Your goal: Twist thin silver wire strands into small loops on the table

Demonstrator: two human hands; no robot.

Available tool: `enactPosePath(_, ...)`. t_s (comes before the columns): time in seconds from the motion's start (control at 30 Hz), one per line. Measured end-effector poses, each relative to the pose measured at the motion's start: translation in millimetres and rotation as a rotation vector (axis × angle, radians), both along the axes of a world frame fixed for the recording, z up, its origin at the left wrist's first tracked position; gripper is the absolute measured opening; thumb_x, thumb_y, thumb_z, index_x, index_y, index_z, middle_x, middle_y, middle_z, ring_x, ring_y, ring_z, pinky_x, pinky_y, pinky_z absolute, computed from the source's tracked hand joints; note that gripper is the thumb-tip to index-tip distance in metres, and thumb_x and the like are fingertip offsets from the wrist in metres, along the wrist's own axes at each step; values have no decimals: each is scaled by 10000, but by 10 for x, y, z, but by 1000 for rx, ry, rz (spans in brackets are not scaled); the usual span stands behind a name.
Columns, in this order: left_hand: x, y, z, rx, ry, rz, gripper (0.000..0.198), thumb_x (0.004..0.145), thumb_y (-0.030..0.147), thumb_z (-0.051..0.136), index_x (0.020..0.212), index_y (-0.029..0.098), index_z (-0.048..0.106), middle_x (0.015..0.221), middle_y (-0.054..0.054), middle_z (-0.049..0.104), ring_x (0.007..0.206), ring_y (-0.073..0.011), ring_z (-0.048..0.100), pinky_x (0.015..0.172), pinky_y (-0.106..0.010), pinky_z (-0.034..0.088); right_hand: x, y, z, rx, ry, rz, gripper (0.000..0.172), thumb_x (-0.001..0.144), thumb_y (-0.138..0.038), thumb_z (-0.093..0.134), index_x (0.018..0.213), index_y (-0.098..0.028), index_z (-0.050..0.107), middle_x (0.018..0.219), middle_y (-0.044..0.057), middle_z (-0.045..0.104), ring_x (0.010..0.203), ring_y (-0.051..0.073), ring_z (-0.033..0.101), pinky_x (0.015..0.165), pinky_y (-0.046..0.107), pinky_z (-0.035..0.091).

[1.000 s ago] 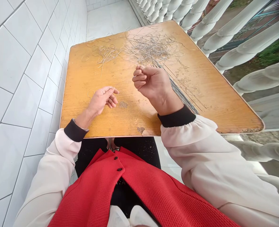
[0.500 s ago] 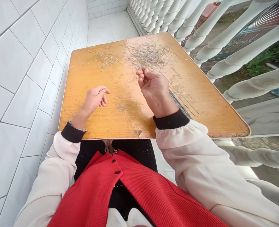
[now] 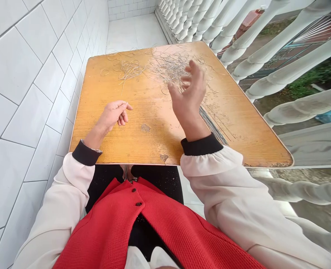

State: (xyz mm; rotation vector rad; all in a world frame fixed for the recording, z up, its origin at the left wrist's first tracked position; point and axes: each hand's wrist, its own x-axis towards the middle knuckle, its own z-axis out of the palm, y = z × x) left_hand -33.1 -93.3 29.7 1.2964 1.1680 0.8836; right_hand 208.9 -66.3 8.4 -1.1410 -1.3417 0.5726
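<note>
Over the left half of the wooden tabletop (image 3: 103, 86), my left hand (image 3: 113, 115) is closed in a pinch, thumb against forefinger; whatever it holds, if anything, is too fine to make out. My right hand (image 3: 190, 91) is open, with fingers spread and slightly curled, just in front of a tangled heap of thin silvery wires (image 3: 168, 65). Its fingers cover part of that heap. A smaller bunch of looped wires (image 3: 131, 71) lies to the left of it. Beneath and right of my right wrist runs a bundle of straight dark rods (image 3: 214, 127), partly hidden by the wrist.
A white tiled wall (image 3: 36, 86) runs close along the table's left side. White balusters (image 3: 255, 67) line the right side. A few thin loose strands (image 3: 224, 121) lie right of the rods. The table's near edge is close to my lap.
My right hand has opened from a pinch, its fingers spreading up and to the right toward the wire heap. The left hand keeps its pinch in nearly the same place.
</note>
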Motion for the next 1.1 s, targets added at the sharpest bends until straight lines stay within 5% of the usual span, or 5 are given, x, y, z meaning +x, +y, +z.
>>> enactPosePath(0.07, 6, 5, -6, -15, 2, -8, 337, 1096, 132, 464, 816, 138, 651, 451, 56, 589, 335, -41, 515, 397, -156, 333, -27, -69, 28, 125, -240, -36, 256, 945, -331, 785, 1185, -375, 704, 1560, 32, 596, 1515, 339, 407, 1223, 527, 396)
enactPosePath(0.27, -8, 8, -20, 15, -16, 18, 317, 1102, 196, 492, 835, 144, 655, 482, 48, 608, 358, -42, 524, 421, -161, 347, -79, -80, -24, -17, -409, 294, 106, 921, -316, 819, 825, -340, 784, 962, 60, 771, 1218, 321, 596, 1205, 521, 398)
enactPosePath(0.43, 7, 29, -43, 35, -16, 35, 287, 1073, 166, 549, 822, 135, 685, 537, 39, 639, 407, -30, 550, 441, -154, 361, -27, -20, -64, -141, -161, 277, 271, 938, -194, 788, 702, -310, 719, 775, 36, 707, 1016, 235, 646, 922, 370, 575)
enactPosePath(0.6, 59, 9, -56, 57, -46, -5, 241, 975, 42, 648, 766, 117, 742, 584, 41, 643, 433, -5, 507, 429, -142, 340, -226, -74, -14, -391, 123, 253, 270, 933, -186, 808, 688, -206, 697, 623, 13, 683, 526, 107, 584, 551, 263, 515)
enactPosePath(1.1, 157, -12, -131, 23, -42, 10, 262, 922, -9, 682, 692, 116, 687, 507, 60, 601, 429, -15, 513, 453, -144, 390, -451, -164, 28, -417, 485, 253, 211, 988, -226, 701, 780, -221, 664, 684, -23, 645, 559, 76, 563, 549, 178, 488)
